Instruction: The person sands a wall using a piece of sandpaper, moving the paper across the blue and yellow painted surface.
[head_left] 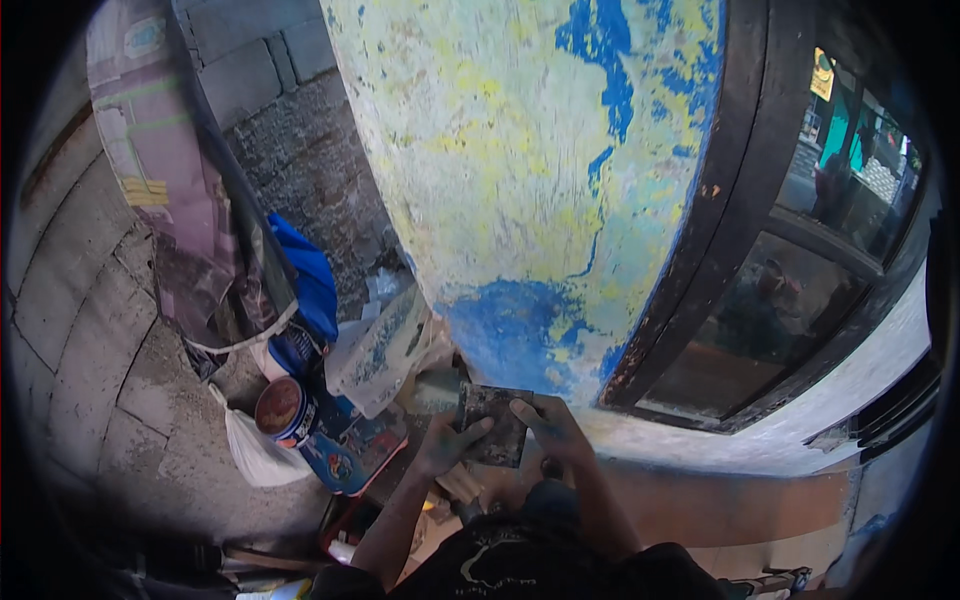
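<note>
Between my hands is a dark, scuffed square sheet (pixel 505 443), sandpaper by its look, held low in front of my body. My left hand (pixel 441 446) grips its left edge, and the thumb lies across the face. On the opposite edge my right hand (pixel 553 427) is closed, its thumb pressing near the upper corner. The fingers behind the sheet are hidden. Just beyond stands a wall (pixel 500 200) with peeling paint in pale green, yellow and blue. The sheet appears apart from this wall.
At left, an open paint can (pixel 280 408) with brownish contents sits near a white plastic bag (pixel 258 452). A clear plastic bag (pixel 375 350) lies by the wall's foot. Purple sheeting (pixel 195 220) hangs along grey blockwork (pixel 75 270). A dark-framed window (pixel 790 310) is at right.
</note>
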